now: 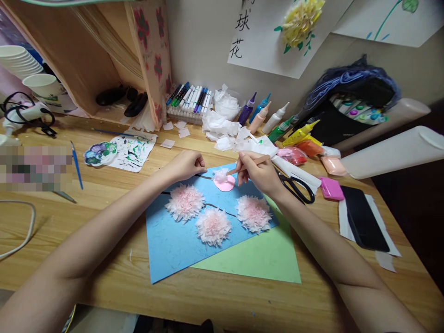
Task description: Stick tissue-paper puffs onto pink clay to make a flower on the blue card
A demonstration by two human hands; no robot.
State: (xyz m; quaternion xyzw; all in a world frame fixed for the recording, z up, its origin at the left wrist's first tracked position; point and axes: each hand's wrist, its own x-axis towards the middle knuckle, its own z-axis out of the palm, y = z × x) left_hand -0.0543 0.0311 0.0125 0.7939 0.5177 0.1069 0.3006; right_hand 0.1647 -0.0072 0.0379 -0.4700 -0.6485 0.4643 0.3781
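Brown slim stick (pixel 249 165): grasping in the right hand (pixel 255 170), touching white tissue (pixel 219 175) on a round pink disc (pixel 226 185), one o'clock on a blue paper sheet (pixel 166 259); curling the left hand (pixel 189 166) at the disc's ten, cannot tell if pinching; showing frilly pink paper flowers (pixel 213 226) around six.

The left hand (pixel 190 166) rests at the far edge of a blue sheet (pixel 168 254) bearing three fluffy pink flowers (pixel 213 225). The right hand (pixel 258 173) has a brown stick (pixel 262 159) in its grip, its tip at pale tissue (pixel 218 175) on a pink disc (pixel 226 185). Black-handled scissors (pixel 311 196) lie farther right.
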